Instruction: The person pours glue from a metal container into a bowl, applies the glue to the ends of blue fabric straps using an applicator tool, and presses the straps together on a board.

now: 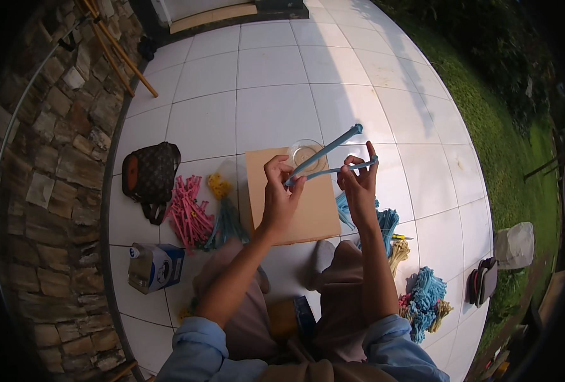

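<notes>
A long, thin blue strip (331, 148) is bent back on itself in front of me. My left hand (281, 197) pinches it near the bend, and one length rises away to a thicker, knot-like end at the upper right. The other length runs across to my right hand (360, 188), whose thumb and fingers hold it close to its tip. Below both hands a tan cardboard box (295, 219) has a flat top. On its far edge a clear round bowl (294, 148) sits partly behind the strip; its contents are unclear.
Left of the box lie pink strips (190, 213), a yellow-and-blue bundle (226, 219), a brown patterned bag (155, 174) and a metal can (156, 266). To the right are blue strips (388, 221), a yellow-handled tool (400, 237), a mixed blue pile (428, 296) and a dark pouch (483, 281).
</notes>
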A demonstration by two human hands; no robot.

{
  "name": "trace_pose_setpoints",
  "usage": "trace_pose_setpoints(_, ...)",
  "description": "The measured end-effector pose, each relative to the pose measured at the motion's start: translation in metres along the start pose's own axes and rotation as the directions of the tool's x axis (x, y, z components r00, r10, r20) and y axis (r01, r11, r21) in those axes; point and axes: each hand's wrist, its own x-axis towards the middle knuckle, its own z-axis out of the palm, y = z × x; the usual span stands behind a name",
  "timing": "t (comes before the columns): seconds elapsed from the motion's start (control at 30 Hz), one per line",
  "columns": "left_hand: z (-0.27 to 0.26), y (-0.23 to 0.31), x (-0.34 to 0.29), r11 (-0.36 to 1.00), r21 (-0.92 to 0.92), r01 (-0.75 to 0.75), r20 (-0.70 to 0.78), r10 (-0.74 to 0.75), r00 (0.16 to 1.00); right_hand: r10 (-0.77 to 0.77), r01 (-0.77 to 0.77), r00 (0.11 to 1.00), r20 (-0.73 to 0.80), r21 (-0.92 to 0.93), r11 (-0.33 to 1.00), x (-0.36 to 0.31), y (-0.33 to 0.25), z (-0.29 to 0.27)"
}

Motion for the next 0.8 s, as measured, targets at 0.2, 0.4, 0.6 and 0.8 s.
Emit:
trace_pose_setpoints(0.2,0.005,-0.013,0.000,0.993,-0.062,0.103,0.057,-0.099,0.993,0.153,-0.117,0.981,-0.120,0.264,0.958,-0.007,0.022,0.012)
trace_pose_setpoints(0.4,0.023,-0.011,-0.013,0.976,-0.156,0.153,0.026,-0.150,0.988,0.135,-0.122,0.978,-0.158,0.090,0.988,-0.024,0.043,0.033)
trace_pose_setpoints(0.6,0.017,-0.001,-0.016,0.993,-0.116,-0.024,0.131,0.039,0.991,-0.071,0.059,0.989,-0.133,-0.093,0.994,-0.012,0.022,0.026)
trace_pose_setpoints(0.8,-0.031,0.026,0.013,0.858,0.424,-0.291,-0.129,0.375,0.918,0.015,0.089,0.976,0.217,-0.460,0.884,-0.001,0.002,-0.004)
